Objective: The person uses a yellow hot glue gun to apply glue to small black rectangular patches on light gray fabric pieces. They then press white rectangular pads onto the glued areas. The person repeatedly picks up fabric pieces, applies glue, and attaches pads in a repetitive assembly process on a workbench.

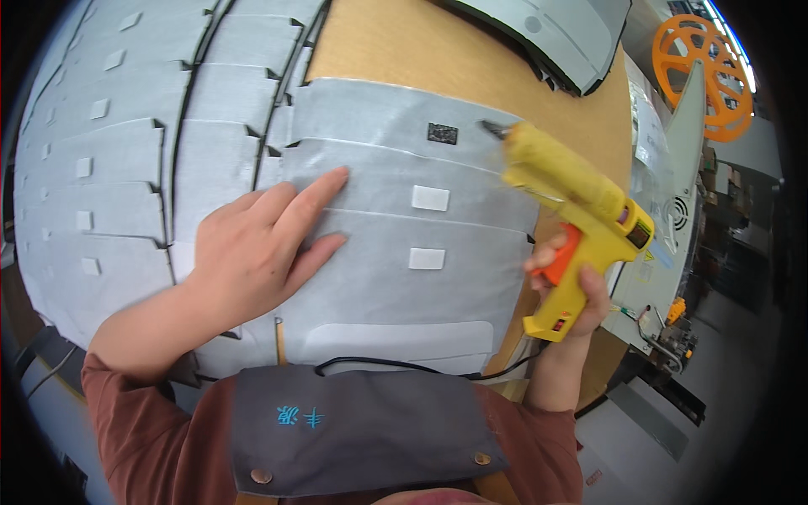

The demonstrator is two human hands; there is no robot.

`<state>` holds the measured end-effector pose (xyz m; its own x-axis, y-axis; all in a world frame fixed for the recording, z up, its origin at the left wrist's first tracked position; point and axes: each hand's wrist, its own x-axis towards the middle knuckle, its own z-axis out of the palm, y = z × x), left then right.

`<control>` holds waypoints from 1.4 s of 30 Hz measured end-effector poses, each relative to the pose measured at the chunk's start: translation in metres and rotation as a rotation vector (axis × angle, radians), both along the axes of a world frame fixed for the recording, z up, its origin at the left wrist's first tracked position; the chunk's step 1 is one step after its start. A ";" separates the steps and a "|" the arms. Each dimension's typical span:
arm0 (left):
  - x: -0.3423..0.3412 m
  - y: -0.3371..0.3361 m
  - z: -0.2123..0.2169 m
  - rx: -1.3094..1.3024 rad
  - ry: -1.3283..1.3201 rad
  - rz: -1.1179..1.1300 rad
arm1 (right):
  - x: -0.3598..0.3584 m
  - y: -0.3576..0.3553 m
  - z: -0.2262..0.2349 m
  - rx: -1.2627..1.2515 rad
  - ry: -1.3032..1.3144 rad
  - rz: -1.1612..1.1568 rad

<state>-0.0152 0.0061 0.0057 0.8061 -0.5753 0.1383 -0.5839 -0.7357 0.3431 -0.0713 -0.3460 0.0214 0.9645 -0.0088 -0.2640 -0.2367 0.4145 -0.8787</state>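
My right hand (581,295) grips a yellow glue gun (572,172) by its handle, with fingers at the orange trigger. Its dark nozzle points left, close to a small black patch (442,134) on the topmost grey sheet (370,105). My left hand (261,240) lies over the overlapping grey sheets, index finger and thumb stretched out and apart, nothing held. To the right of its fingertips, two white rectangular pads (430,199) sit on the lower sheets, one above the other. A black cord (379,360) runs along the near edge toward the gun.
More overlapping grey sheets with white pads (100,108) cover the left side in columns. Brown board (379,42) shows beneath. A stack of grey pieces with dark edges (555,34) lies at the far right. Beyond stand an orange spoked reel (703,76) and a pale machine (673,185).
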 end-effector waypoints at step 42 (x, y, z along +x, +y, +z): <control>-0.081 -0.038 0.068 -0.944 1.483 -0.063 | -0.059 0.114 0.037 -1.132 -0.821 0.169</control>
<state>-0.0960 -0.0322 0.0739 0.5309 -0.7714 -0.3509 0.5708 0.0195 0.8208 -0.1305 -0.2320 0.0587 0.8490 0.2954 0.4381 0.5236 -0.5815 -0.6227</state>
